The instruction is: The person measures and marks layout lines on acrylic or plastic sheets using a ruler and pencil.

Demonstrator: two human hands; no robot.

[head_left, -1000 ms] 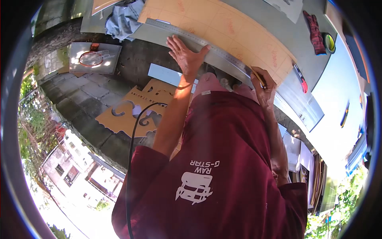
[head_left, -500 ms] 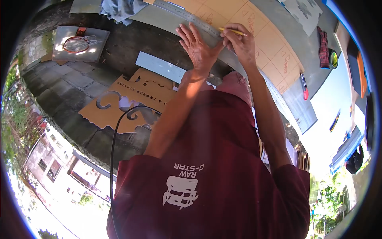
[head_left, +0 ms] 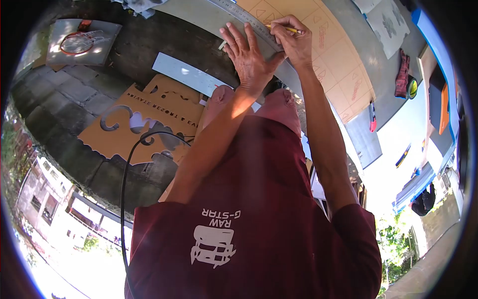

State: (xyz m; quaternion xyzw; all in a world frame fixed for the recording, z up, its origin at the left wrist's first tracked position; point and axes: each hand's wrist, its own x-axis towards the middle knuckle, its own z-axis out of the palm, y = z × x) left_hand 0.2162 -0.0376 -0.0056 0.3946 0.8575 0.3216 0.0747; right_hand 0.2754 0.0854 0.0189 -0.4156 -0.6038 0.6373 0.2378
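Observation:
My left hand (head_left: 250, 62) lies with fingers spread, its fingertips at the near edge of a steel ruler (head_left: 238, 12). A yellow pencil (head_left: 294, 30) is pinched in my right hand (head_left: 295, 45), its tip down by the ruler's far edge. Under the ruler and pencil is a brown board (head_left: 343, 65) marked with pencilled grid lines and printed red triangles and lettering. The near end of the ruler lies between my two hands, partly behind my left thumb.
A red-and-black utility knife (head_left: 372, 117) lies at the board's right corner. Farther right are a tape roll (head_left: 412, 88), a dark red cloth bundle (head_left: 402, 74) and another cutter (head_left: 403, 155). A cut-out lettered board (head_left: 164, 107) and a basketball hoop (head_left: 82, 43) are at left.
The pencil tip has moved up along the ruler, away from its near end, with my right hand. My left hand stays by the ruler. The whole view has shifted slightly.

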